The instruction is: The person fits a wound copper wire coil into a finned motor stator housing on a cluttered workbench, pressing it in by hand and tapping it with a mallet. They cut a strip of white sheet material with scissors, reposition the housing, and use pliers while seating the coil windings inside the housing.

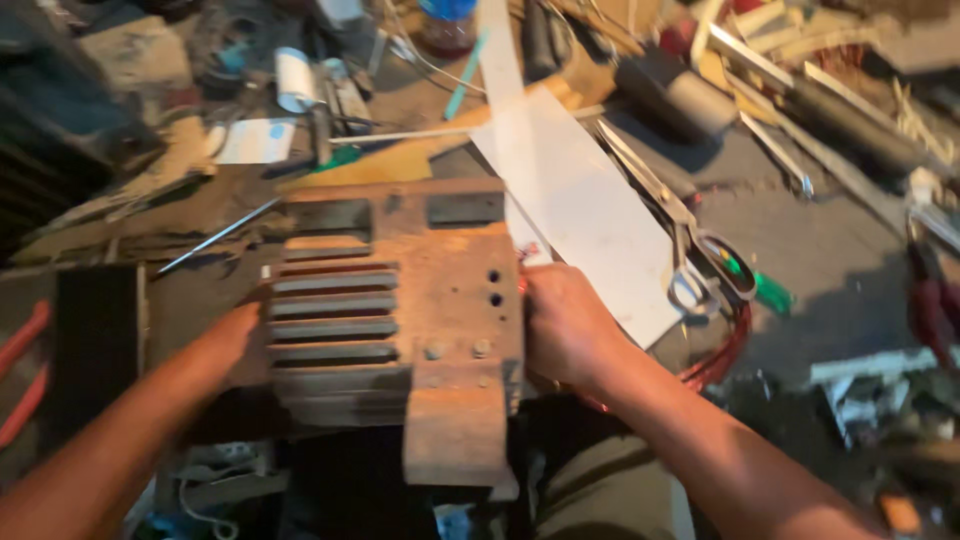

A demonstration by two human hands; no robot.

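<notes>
— Fingers of the right hand are curled shut against the right flank of the rusty finned motor housing. Is it gripped on both sides?

— It is braced from both sides. The left hand is pressed to the finned left flank; how far its fingers are closed cannot be told, since they are hidden behind the fins.

— Where is the housing placed?

— At the near edge of the cluttered worktop, just left of a white sheet and a pair of scissors.

— How is it judged to handle?

— Heavy and rigid, being cast metal, with rough rust that resists slipping. Thin fins are best avoided; the solid flanks or the flat foot are judged the surer holds.
</notes>
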